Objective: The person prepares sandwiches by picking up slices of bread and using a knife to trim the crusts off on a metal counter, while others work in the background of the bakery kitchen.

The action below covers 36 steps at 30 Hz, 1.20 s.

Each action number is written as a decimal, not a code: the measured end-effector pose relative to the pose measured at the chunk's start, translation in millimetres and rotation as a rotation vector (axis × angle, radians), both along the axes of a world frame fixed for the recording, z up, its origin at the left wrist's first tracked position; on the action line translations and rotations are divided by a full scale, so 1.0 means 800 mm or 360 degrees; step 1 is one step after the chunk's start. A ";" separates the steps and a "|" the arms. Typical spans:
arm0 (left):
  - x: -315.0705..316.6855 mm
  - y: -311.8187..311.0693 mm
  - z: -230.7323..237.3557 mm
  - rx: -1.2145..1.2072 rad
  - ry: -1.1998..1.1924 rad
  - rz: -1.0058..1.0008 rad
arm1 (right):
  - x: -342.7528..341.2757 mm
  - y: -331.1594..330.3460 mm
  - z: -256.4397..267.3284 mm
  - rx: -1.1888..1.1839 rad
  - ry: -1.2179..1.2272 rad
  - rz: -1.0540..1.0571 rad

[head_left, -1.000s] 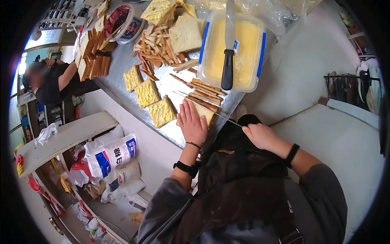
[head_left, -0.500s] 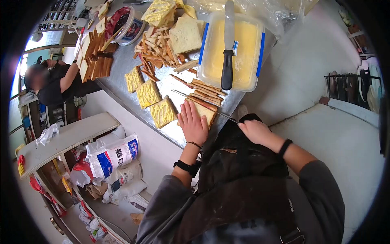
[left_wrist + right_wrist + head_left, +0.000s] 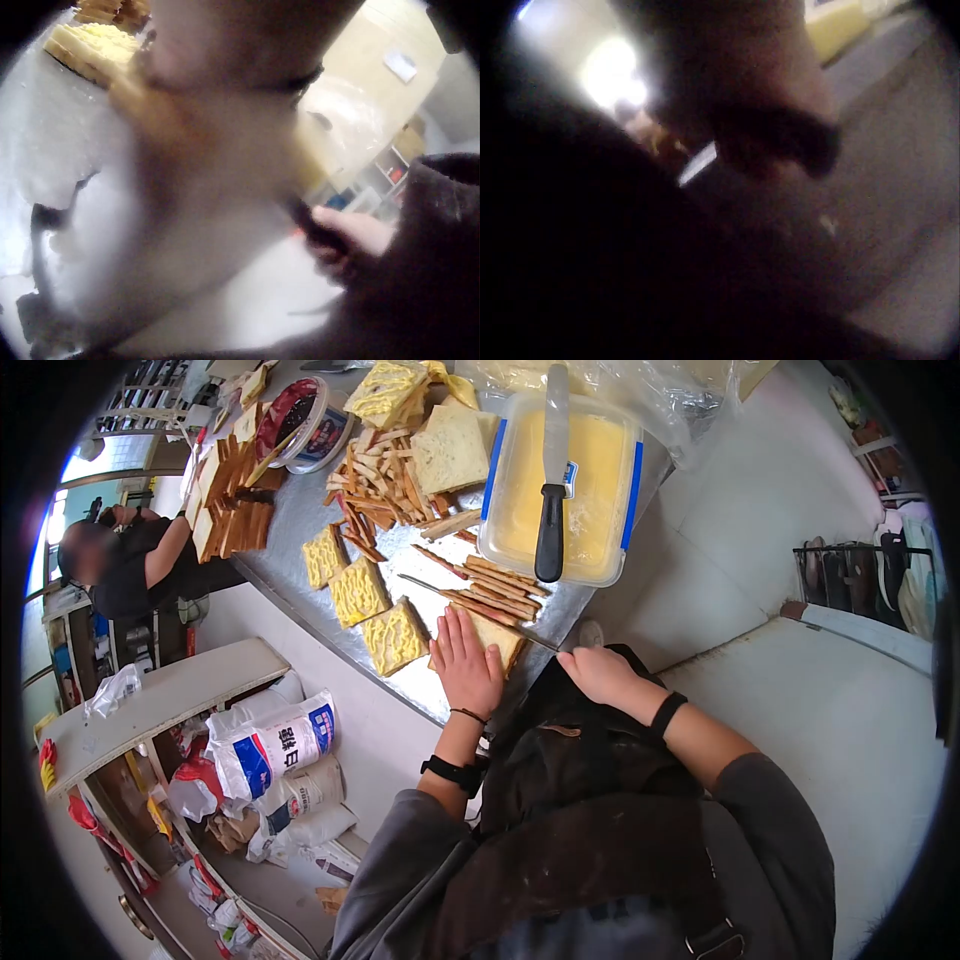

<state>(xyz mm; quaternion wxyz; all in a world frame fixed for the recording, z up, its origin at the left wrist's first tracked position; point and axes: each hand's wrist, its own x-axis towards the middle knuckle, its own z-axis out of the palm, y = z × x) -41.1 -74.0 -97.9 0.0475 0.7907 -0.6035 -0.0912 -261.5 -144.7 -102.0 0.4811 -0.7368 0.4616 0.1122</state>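
Observation:
My left hand (image 3: 468,668) lies with straight fingers on a bread slice (image 3: 502,635) at the table's near edge. My right hand (image 3: 606,676) grips a long knife by its dark handle (image 3: 309,223). The thin blade (image 3: 425,585) runs along the slice's far side, past the left fingertips, beside a crust strip. Several cut crust strips (image 3: 510,582) lie just beyond it. Left of my left hand sit slices spread with yellow cream (image 3: 394,638). In the right wrist view, a short bright piece of blade (image 3: 698,164) shows; the rest is dark.
A tub of yellow spread (image 3: 605,490) carries a black-handled spatula (image 3: 550,525) across its top. Further back are a crust pile (image 3: 375,485), plain bread (image 3: 450,450), and a jam bucket (image 3: 325,430). Another person (image 3: 130,550) is at the far left, near stacked bread (image 3: 235,525).
My right hand has moved left toward the table, and the knife tip has slid further past my left fingertips. My left hand stays on the bread slice.

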 end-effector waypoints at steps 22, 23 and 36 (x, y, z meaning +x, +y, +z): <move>0.002 -0.001 0.008 -0.0046 0.0095 0.0023 | 0.008 -0.054 0.023 -0.0106 -0.0305 -0.0175; 0.003 -0.001 0.008 -0.0039 0.0110 0.0030 | 0.002 -0.052 0.024 -0.0095 -0.0276 -0.0150; 0.044 -0.016 0.021 -0.0188 0.0776 0.0162 | -0.030 -0.051 0.006 -0.0034 -0.0132 0.0003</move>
